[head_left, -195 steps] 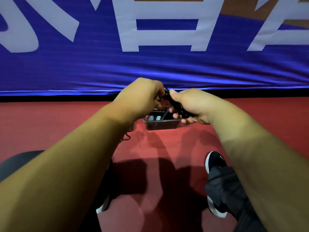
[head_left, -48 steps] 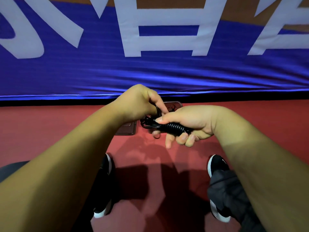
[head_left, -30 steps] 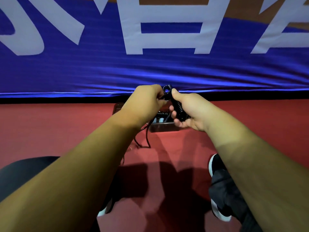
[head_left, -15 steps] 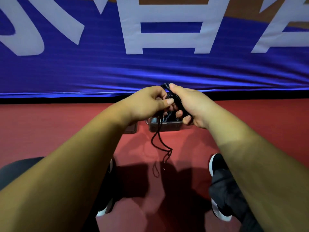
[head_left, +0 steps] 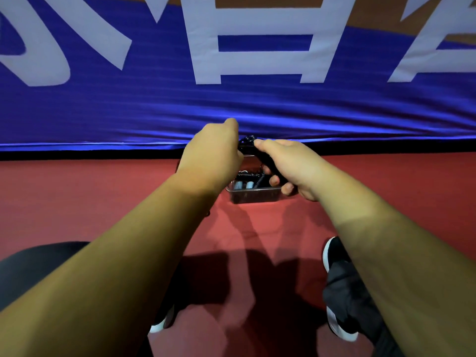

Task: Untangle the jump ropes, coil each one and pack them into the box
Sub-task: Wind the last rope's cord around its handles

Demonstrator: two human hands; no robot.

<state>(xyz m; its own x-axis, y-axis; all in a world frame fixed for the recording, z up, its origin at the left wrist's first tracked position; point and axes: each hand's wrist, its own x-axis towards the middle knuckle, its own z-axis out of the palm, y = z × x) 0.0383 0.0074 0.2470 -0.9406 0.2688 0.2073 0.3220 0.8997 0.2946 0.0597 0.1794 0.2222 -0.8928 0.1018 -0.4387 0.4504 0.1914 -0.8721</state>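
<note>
faced a blue banner (head_left: 231,112) with big white lettering, hung down to a black strip at floor level. sat above a red floor (head_left: 77,202), both bare forearms stretched forward and meeting mid-frame. showed dark trouser legs low in frame, plus a black right shoe (head_left: 332,251) with white sole and a left shoe (head_left: 159,325) mostly hidden under the left forearm. held a black jump rope (head_left: 248,145) bundled up in the air between both hands, just above the box. wrapped right hand (head_left: 291,166) around the bundle, thumb laid along its top, fingertips curled underneath. closed left hand (head_left: 211,153) into a fist against the bundle's upper end, back of hand toward camera; fingers mostly hidden, looked like a pinch on the rope. found the box (head_left: 253,195) on the floor near the banner's foot, under the hands and partly covered by them. contained packed ropes (head_left: 248,176) in black coils and two light-blue handles (head_left: 243,185) at the near wall.
</note>
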